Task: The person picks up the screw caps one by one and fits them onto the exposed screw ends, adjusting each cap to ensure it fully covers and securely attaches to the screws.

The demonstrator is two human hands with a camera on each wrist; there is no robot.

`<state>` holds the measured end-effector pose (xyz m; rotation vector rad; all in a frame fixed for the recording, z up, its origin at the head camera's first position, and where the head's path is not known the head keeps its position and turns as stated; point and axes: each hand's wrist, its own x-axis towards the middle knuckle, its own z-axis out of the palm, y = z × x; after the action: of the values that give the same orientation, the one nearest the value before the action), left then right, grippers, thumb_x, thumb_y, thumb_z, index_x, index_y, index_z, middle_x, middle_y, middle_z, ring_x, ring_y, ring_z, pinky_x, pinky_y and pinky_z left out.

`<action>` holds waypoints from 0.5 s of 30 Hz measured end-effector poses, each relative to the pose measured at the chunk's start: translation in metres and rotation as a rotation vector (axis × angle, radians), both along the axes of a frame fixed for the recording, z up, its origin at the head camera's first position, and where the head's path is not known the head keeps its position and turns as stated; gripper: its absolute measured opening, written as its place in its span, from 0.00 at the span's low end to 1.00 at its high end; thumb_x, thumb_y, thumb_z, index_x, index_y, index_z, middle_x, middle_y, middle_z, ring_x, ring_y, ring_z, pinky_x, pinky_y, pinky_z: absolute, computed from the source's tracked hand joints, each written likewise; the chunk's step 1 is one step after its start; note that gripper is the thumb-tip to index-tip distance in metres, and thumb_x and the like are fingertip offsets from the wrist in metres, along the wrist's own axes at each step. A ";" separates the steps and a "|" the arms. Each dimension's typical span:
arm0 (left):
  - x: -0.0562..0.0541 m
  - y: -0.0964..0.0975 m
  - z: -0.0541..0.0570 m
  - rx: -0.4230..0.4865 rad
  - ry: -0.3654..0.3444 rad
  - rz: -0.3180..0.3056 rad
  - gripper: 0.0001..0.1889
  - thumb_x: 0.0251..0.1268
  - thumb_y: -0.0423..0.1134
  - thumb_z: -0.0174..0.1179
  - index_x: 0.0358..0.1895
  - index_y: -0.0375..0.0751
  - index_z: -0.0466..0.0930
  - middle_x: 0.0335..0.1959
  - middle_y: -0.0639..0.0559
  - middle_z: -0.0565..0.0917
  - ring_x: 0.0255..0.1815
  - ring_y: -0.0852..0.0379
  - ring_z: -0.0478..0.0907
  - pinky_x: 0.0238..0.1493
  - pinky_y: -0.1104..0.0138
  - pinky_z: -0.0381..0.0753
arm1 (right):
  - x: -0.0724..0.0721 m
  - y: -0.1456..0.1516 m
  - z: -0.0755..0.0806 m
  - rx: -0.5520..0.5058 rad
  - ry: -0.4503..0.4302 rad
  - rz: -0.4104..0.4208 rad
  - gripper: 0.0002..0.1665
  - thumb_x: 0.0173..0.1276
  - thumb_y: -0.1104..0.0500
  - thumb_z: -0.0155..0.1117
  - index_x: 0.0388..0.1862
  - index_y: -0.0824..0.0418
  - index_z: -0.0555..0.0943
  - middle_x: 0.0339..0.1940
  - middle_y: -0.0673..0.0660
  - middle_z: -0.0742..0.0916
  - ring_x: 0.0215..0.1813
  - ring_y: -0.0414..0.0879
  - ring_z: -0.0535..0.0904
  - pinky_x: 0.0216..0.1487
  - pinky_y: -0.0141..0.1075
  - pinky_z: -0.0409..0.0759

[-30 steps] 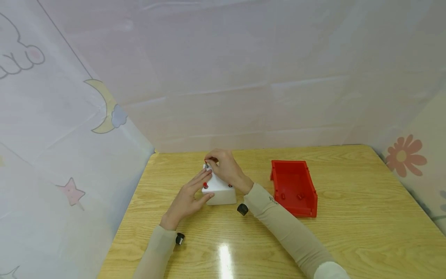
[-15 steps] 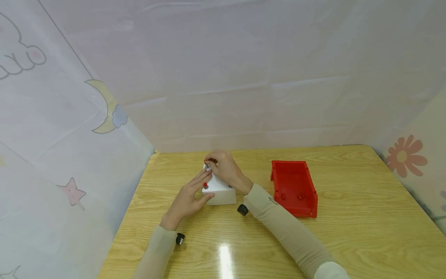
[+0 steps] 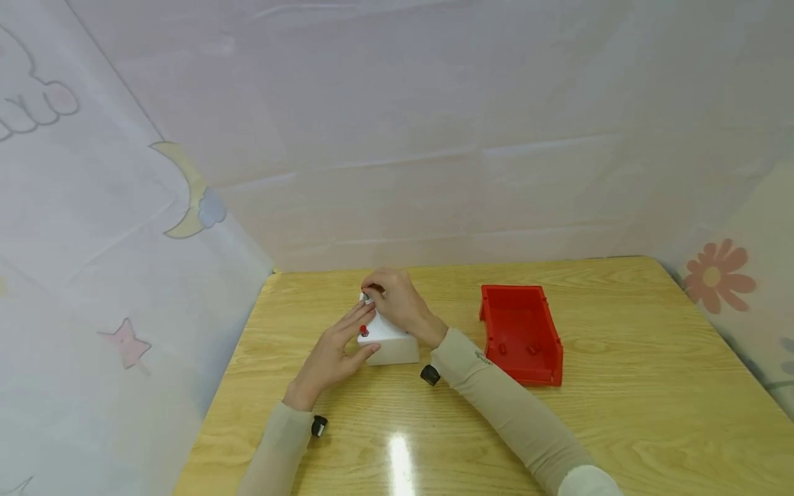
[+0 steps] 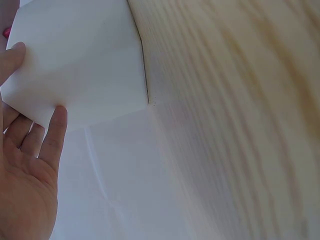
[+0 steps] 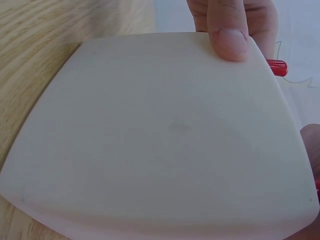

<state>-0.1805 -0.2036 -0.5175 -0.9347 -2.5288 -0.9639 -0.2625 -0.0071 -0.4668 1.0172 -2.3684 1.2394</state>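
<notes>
A white box (image 3: 393, 351) with a sloping top stands on the table. My left hand (image 3: 325, 358) holds it at its left side, with fingers across the top and the thumb on the front face. In the right wrist view that thumb lies near a glossy red cap (image 5: 277, 67) that sticks out from the top. This cap sits on a small metal fitting at the box's near left corner. At the far end of the top, my right hand (image 3: 400, 300) pinches another small red cap (image 3: 363, 289) over a metal fitting. Its fingers partly hide this cap.
A red tray (image 3: 517, 320) stands to the right of the box, just beyond the right forearm. Small red pieces (image 3: 533, 349) lie near its front. A patterned cloth (image 3: 397, 172) hangs behind the wooden table (image 3: 633, 358) and along its sides.
My right hand has sunk slightly at the far end of the box, and the red cap in its fingers sits a little lower. The left hand and box hold their places.
</notes>
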 end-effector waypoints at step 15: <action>0.000 -0.001 -0.001 0.007 0.017 -0.008 0.36 0.72 0.42 0.72 0.79 0.39 0.71 0.83 0.43 0.68 0.85 0.42 0.62 0.86 0.65 0.60 | 0.004 -0.001 0.001 0.020 -0.016 -0.015 0.06 0.77 0.68 0.68 0.46 0.66 0.91 0.44 0.59 0.92 0.44 0.47 0.91 0.45 0.26 0.90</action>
<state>-0.1804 -0.2042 -0.5184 -0.9474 -2.5080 -0.9631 -0.2581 -0.0080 -0.4658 0.9980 -2.4002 1.2255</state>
